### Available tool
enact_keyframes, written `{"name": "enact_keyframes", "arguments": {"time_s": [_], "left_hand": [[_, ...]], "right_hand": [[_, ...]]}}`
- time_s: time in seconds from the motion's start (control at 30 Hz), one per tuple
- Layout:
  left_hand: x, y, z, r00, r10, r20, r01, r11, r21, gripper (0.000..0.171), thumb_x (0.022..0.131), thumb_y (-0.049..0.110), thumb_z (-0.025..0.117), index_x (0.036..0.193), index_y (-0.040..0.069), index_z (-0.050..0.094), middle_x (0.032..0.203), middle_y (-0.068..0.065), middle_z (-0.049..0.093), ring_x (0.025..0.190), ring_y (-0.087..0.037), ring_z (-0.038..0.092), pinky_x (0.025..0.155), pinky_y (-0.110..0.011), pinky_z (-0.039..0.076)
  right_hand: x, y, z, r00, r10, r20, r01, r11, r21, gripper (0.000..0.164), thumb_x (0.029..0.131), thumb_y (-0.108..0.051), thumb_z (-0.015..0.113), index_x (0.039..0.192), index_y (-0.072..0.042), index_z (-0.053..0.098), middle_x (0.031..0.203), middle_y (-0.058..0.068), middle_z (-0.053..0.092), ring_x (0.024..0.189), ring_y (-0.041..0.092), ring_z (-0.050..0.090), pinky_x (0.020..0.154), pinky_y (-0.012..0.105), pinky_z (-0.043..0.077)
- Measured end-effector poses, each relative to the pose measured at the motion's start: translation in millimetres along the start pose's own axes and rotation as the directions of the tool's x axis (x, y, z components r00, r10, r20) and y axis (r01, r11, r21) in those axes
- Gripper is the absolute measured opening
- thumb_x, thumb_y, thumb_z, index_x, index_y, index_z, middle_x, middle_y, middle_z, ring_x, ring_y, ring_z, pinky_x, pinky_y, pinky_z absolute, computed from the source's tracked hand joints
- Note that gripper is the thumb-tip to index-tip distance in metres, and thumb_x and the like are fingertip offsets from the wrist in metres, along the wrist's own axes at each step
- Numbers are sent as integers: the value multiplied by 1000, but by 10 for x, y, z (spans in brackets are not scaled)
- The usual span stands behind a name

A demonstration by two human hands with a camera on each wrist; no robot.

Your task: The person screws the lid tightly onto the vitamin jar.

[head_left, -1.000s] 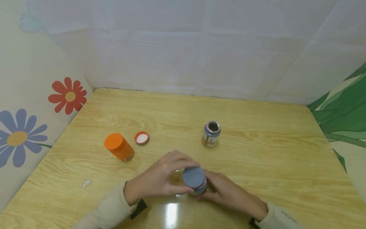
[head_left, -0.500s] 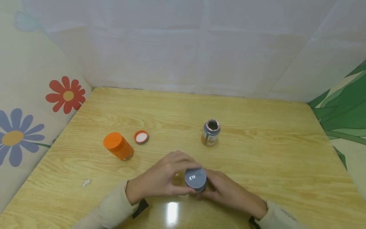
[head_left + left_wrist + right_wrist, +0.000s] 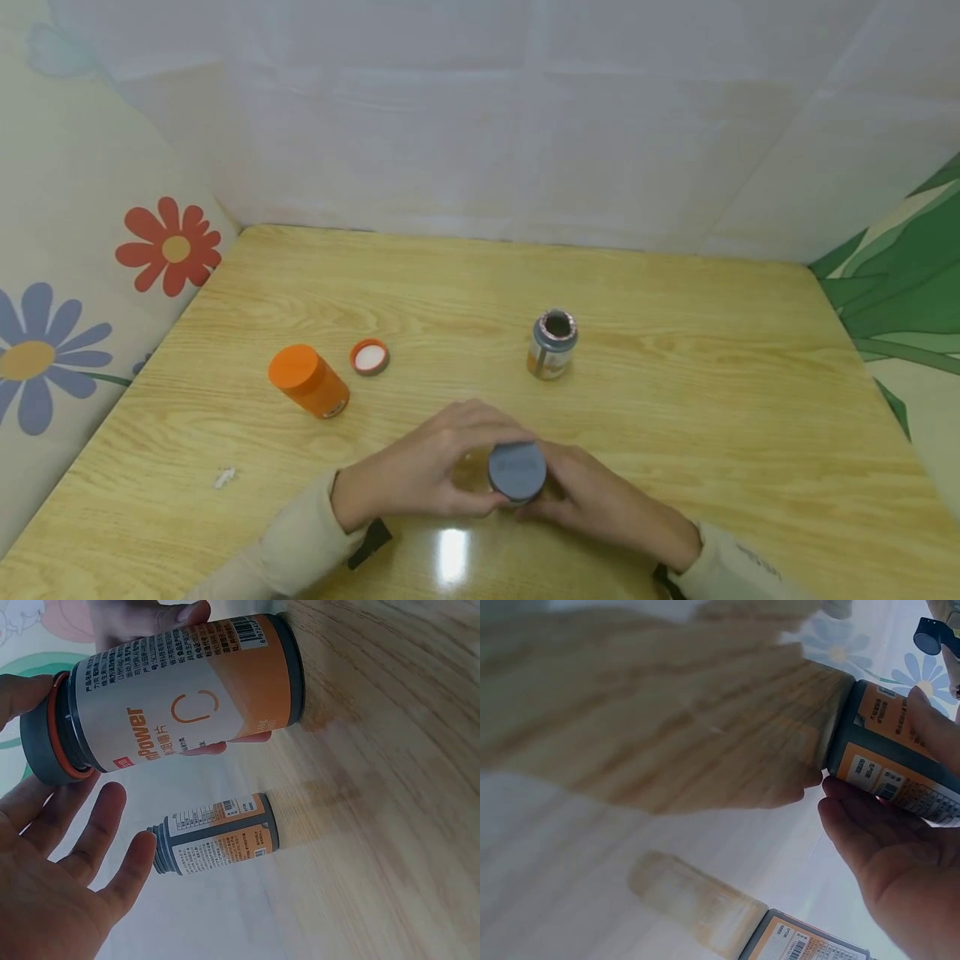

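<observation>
My left hand (image 3: 435,467) pinches the dark grey lid (image 3: 517,472) between thumb and fingers. In the left wrist view that lid (image 3: 51,735) sits at the neck of a supplement bottle (image 3: 184,697) with a white and orange label, and an orange ring shows at the lid's lower edge. My right hand (image 3: 592,500) grips the bottle's body from the right. The right wrist view shows its thumb and fingers around the bottle (image 3: 892,761), whose base meets the table. A second bottle (image 3: 552,350) stands lidless behind the hands, its mouth edged with torn foil.
On the left of the wood-grain table (image 3: 675,375) leans into view an orange bottle (image 3: 309,382). Beside it a loose lid (image 3: 369,357) lies with its white inside up. A small white scrap (image 3: 224,477) lies nearer. A white cloth (image 3: 480,125) hangs behind the table.
The lid has shifted slightly right and now looks level; the pinkish bottle rim seen below it earlier is hidden. My right hand keeps its hold on the bottle.
</observation>
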State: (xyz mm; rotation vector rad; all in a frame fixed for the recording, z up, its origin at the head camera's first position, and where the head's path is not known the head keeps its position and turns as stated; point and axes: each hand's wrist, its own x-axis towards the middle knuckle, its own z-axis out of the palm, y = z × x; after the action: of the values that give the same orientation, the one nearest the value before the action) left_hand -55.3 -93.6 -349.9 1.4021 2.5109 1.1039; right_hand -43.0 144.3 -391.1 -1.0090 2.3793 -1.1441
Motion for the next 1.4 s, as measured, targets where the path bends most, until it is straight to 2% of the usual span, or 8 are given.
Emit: {"name": "enact_keyframes", "arguments": {"time_s": [0.3,0.53,0.77,0.83,0.9,1.1,1.27,1.4], "left_hand": [[-5,-11,20,1000,9,-22,-9,1000,-11,60,77,26,84,132,17,61,131,6,64,123,-8,54,110,-36,42],[7,-33,18,1000,14,6,-13,999,-44,61,77,22,83,133,17,60,131,5,64,123,-9,55,108,-35,43],[40,-123,-5,988,150,42,-146,985,-93,62,80,15,79,137,10,56,134,-1,63,125,-12,56,108,-31,43],[43,-129,4,986,162,40,-157,982,-103,63,80,17,80,137,10,55,135,-1,63,125,-12,56,107,-30,44],[43,-109,25,991,135,26,-131,985,-110,64,79,23,82,136,11,55,134,-1,63,124,-11,56,106,-30,44],[35,-21,78,999,-32,10,33,994,-108,68,75,35,85,133,17,55,134,6,61,126,-9,53,109,-34,43],[17,-24,50,998,-59,21,61,991,-120,62,79,35,82,134,19,56,132,5,56,125,-10,48,108,-34,43],[1,-27,22,994,-83,65,91,986,-138,62,84,34,77,140,20,55,132,3,53,124,-11,45,106,-33,44]], "right_hand": [[-3,0,-1,1000,-12,-11,12,1000,-20,62,85,-25,77,138,-8,50,126,2,67,116,17,64,101,39,52],[0,0,-7,1000,-9,-2,9,1000,-10,59,87,-28,76,137,-11,51,127,0,67,117,17,63,101,38,52],[-6,0,-8,1000,5,14,-5,1000,6,62,87,-29,75,140,-10,48,131,3,65,119,18,63,103,39,51],[-9,-1,-8,1000,10,16,-10,1000,3,63,87,-29,75,140,-9,48,131,4,65,119,19,63,103,40,51],[-11,0,-9,1000,13,21,-13,1000,0,60,87,-29,74,138,-8,50,130,4,65,119,20,63,103,40,51],[-16,2,-11,1000,5,9,-5,999,-35,52,88,-20,74,133,-5,53,126,6,67,117,23,64,99,40,53],[0,-3,-5,1000,21,17,-21,1000,-10,46,90,-29,72,129,-11,55,123,1,68,116,19,64,99,38,54],[10,0,-6,999,22,30,-22,1000,17,45,90,-30,72,128,-14,54,122,0,67,116,17,64,99,37,54]]}}
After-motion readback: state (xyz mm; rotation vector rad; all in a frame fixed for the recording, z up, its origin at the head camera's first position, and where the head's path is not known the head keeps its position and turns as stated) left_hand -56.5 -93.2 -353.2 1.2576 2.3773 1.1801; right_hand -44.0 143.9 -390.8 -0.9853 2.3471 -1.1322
